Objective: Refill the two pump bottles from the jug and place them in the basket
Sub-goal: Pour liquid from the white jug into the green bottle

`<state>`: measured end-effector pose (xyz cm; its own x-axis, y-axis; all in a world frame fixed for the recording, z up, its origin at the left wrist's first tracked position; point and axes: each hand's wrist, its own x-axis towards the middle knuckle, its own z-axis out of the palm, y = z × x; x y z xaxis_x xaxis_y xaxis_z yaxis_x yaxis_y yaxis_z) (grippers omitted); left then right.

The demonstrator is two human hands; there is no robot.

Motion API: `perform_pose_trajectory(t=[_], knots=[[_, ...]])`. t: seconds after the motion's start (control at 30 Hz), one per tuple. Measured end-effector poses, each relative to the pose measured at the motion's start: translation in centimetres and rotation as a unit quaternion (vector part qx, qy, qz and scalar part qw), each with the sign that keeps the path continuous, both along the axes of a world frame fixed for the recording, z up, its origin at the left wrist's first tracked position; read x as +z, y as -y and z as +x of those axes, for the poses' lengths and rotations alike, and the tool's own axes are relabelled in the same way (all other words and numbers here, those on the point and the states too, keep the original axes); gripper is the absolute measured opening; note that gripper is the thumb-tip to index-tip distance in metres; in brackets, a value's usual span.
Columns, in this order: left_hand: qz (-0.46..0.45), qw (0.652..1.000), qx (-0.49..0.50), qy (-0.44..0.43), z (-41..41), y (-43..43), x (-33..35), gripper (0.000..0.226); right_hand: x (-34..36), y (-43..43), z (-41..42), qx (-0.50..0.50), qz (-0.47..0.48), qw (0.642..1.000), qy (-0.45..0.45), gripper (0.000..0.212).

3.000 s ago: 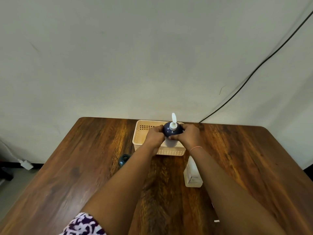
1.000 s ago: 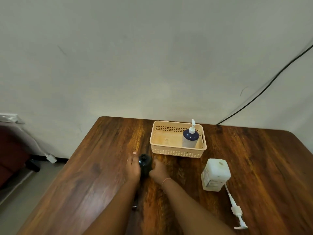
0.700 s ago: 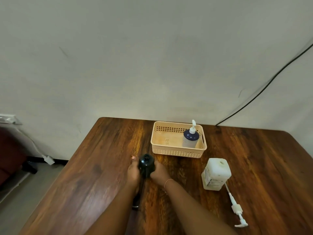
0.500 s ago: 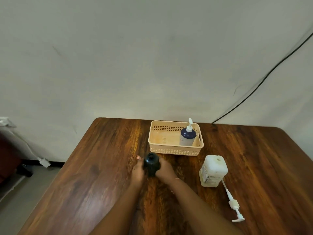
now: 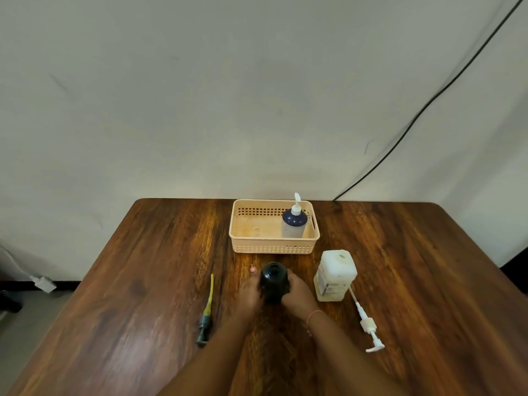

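A dark, open-mouthed pump bottle (image 5: 273, 281) stands upright on the wooden table, without its pump. My left hand (image 5: 249, 292) grips its left side and my right hand (image 5: 297, 292) its right side. Its dark pump with a yellow tube (image 5: 206, 312) lies on the table to the left. A navy-topped pump bottle with a white pump (image 5: 293, 221) stands in the right end of the beige basket (image 5: 245, 247). The white jug (image 5: 335, 275), open at the top, stands right of my hands, with a white pump (image 5: 367, 324) lying beside it.
The table's far edge meets a plain wall just behind the basket. A black cable (image 5: 423, 110) runs down the wall to the table's back right. Floor and a white plug (image 5: 43, 282) show past the table's left edge.
Three seconds ago both hands held the navy bottle at the basket; it now stands inside. Both hands since took the dark bottle, which has shifted slightly toward the table's middle.
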<state>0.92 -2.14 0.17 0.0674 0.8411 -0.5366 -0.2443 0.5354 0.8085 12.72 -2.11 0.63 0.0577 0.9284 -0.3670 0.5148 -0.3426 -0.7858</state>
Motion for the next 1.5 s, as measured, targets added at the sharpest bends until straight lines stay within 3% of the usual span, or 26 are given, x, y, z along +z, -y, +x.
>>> perform_pose_trajectory(t=[0.3,0.43,0.53,0.63,0.7,0.8,0.93,1.13,1.37,1.5], knots=[[0.024,0.996,-0.04,-0.08,0.2,0.3,0.5,0.045,-0.3,0.3,0.2,-0.007,0.005,1.0,-0.03,0.051],[0.067,0.978,-0.086,-0.178,0.2,0.0,0.8,0.035,-0.7,0.2,0.8,0.011,-0.027,1.0,0.001,0.071],[0.097,0.954,-0.111,-0.262,0.1,-0.4,0.9,0.036,-0.4,0.7,1.4,-0.09,0.141,0.982,0.092,0.068],[0.114,0.938,-0.133,-0.299,0.4,-1.0,1.1,0.056,0.1,0.7,2.8,-0.222,0.305,0.903,0.207,0.065],[0.119,0.93,-0.141,-0.319,0.6,-1.4,1.2,0.066,0.0,0.4,4.2,-0.288,0.273,0.89,0.226,0.08],[0.114,0.921,-0.149,-0.341,1.1,-1.7,1.0,0.064,-0.7,0.0,6.0,-0.33,0.17,0.914,0.163,0.101],[0.098,0.922,-0.126,-0.352,1.4,-1.9,0.7,0.058,-2.1,0.1,7.3,-0.324,0.161,0.93,0.06,0.1],[0.087,0.926,-0.104,-0.353,1.3,-2.3,0.4,0.057,-2.3,0.8,7.7,-0.331,0.168,0.927,0.054,0.078],[0.072,0.923,-0.098,-0.364,1.4,-2.8,0.3,0.057,-2.6,2.6,5.8,-0.227,0.241,0.933,0.141,0.075],[0.065,0.917,-0.104,-0.379,1.5,-3.0,0.5,0.057,-2.2,2.6,5.2,-0.145,0.31,0.914,0.219,0.071]])
